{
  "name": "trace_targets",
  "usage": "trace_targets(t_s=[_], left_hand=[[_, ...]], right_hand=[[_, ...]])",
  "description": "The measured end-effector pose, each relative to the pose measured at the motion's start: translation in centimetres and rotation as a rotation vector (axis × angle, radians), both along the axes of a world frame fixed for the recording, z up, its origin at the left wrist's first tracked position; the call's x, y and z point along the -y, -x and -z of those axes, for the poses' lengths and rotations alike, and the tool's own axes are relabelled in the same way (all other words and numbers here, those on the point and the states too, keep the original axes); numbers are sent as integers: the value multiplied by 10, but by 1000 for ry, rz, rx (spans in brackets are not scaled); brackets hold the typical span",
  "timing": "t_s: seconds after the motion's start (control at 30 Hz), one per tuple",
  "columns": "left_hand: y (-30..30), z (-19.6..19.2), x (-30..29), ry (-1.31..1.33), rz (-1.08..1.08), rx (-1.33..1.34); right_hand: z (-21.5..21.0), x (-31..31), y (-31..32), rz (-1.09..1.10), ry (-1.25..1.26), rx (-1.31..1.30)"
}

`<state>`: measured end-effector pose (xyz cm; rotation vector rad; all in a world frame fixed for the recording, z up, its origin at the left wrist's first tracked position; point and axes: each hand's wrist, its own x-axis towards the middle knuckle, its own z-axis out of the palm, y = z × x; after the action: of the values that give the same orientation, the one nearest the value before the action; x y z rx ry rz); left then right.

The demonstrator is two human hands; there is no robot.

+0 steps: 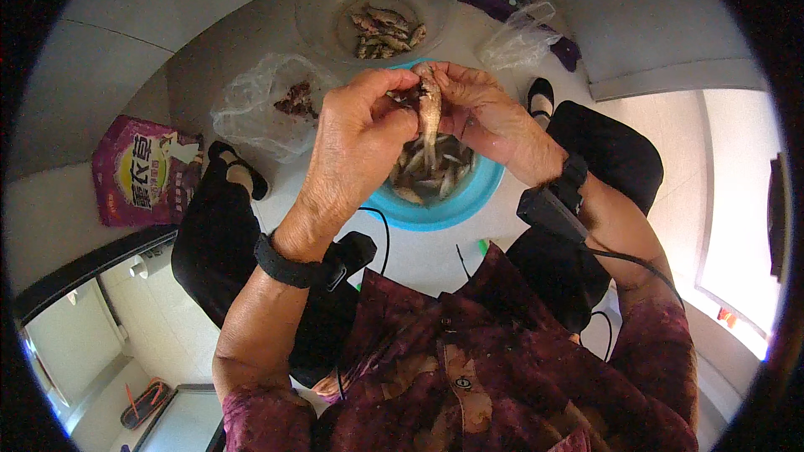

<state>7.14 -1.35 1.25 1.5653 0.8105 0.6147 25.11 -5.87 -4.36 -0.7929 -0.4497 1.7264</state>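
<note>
Between my two hands a small fish (430,113) hangs with its tail downward, over a blue basin (427,219). My left hand (364,121) pinches it near the head from the left, fingers closed. On the other side my right hand (486,113) grips the fish near its head with closed fingers. What the fingertips do at the head is partly hidden by the hands. Several more small fish (435,169) lie in the basin below. Beyond it stands a clear plastic bowl (318,12) with a pile of fish (385,32) in it.
Left of the basin lies a clear plastic bag (255,105) with dark scraps (297,101). A purple package (138,172) stands farther left. Another clear bag (521,36) sits at the upper right. Cabinet panels border both sides, and cables run from wrist-worn devices (553,213).
</note>
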Motion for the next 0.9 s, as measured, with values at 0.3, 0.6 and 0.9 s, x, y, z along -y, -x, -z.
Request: trace_targets(t_s=[0.3,0.6,0.9], left_hand=[[-1,0,-1,62,87,28],[-5,20,-2,-21,89,-63],[-8,28,7,-547,120,-270]], right_hand=[[1,2,1,25,-7,19],[3,7,1,39,156,147],[-7,13,-1,-37,265,182]])
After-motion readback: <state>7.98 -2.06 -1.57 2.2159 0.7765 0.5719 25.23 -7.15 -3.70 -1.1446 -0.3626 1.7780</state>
